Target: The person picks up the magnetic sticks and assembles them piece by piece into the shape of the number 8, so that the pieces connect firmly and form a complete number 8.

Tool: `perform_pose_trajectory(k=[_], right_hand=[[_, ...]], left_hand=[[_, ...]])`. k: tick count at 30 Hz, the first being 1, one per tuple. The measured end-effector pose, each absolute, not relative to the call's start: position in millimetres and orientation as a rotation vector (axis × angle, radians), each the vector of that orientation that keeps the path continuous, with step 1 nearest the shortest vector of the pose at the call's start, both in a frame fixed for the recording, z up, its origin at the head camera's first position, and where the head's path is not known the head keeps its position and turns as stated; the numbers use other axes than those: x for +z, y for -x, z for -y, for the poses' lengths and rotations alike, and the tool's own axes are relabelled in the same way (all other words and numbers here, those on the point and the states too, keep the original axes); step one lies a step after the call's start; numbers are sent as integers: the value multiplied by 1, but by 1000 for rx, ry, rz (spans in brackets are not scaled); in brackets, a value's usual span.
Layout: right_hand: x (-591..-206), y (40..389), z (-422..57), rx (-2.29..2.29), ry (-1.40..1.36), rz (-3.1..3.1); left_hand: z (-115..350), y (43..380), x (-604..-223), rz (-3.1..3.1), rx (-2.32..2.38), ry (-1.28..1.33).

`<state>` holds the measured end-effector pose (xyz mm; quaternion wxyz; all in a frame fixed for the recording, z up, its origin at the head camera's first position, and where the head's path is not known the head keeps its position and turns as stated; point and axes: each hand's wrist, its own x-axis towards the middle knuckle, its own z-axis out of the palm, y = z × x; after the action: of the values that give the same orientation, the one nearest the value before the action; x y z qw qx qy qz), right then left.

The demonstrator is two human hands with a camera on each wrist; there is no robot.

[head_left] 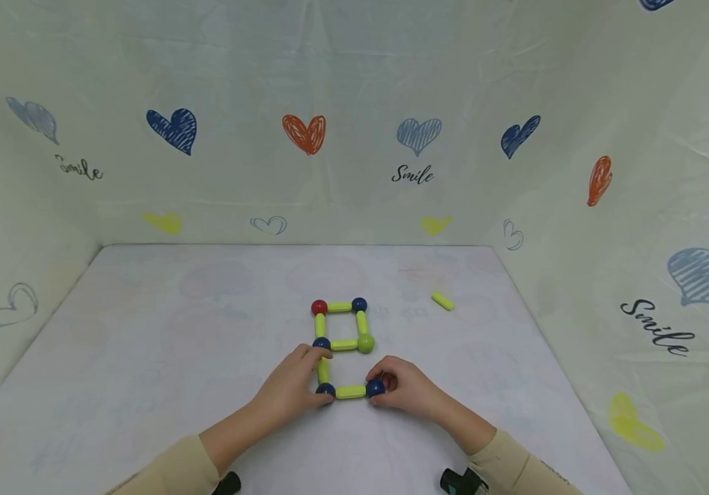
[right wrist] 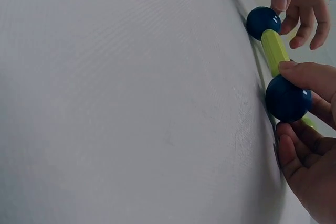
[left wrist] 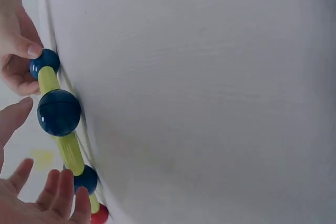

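Note:
Yellow-green rods and balls form a flat frame on the table: a square with a red ball (head_left: 320,306), a blue ball (head_left: 359,304), a green ball (head_left: 365,343) and a middle-left blue ball (head_left: 321,342). Below it, a rod (head_left: 323,372) leads to the lower-left blue ball (head_left: 326,391), and another rod (head_left: 351,392) runs right to the lower-right blue ball (head_left: 375,388). My right hand (head_left: 412,388) pinches that last ball between thumb and fingers. Around the left side, my left hand (head_left: 286,385) has its fingers spread, close to the two left blue balls; contact is unclear.
A loose yellow-green rod (head_left: 443,301) lies on the white table (head_left: 193,330), right of the frame and toward the back. A pale curtain (head_left: 354,82) printed with hearts stands behind and at both sides.

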<state>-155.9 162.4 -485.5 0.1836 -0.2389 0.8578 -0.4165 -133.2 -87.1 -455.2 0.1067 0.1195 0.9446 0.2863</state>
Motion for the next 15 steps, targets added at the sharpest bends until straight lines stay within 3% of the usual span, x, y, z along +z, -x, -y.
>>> perform_pose_trajectory(k=[15], right_hand=[[-489,148,-156,-1217,581,-2488]], left_hand=[[98,132,-464,-2626,945,-231]])
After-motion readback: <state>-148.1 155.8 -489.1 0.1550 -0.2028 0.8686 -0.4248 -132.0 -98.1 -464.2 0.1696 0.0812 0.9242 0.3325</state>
